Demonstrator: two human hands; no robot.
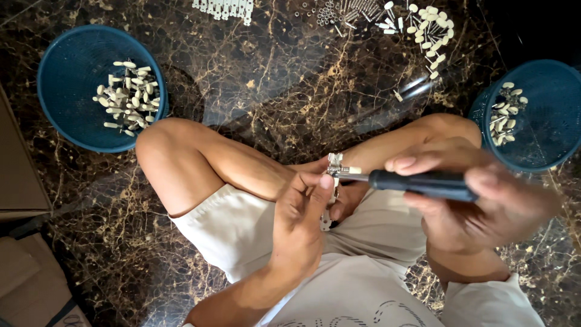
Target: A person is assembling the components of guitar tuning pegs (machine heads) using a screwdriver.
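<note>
In the head view, the person is sitting cross-legged on a dark marble floor (pixel 254 72), and everything below is placed relative to the small metal part (pixel 334 163) being held above the lap.

The left hand (pixel 299 212) is gripping that part from below, fingers curled around it with the thumb pressing near its top. Most of the part is hiding behind the fingers; only a bright piece at the top and a sliver under the hand are showing, so its full shape is hard to make out.

The right hand (pixel 484 200), to the right of the part, is closing around a screwdriver (pixel 417 183) with a black handle. Its thin shaft is running leftward and its tip is meeting the top of the part. This hand is blurring, and its outer fingers are hard to separate.

Far to the upper left of the part, 1 blue basket (pixel 60 66) is holding a cluster of small cream-coloured pieces (pixel 127 97). To the upper right, a 2nd blue basket (pixel 544 97) is holding fewer of them and is being cut off by the frame edge.

Well above the part, loose screws and cream pieces (pixel 387 18) are lying scattered on the floor, too small to tell apart, and a white strip (pixel 224 8) is being cropped by the top edge. Far left, cardboard boxes (pixel 21 242) are showing only partly.
</note>
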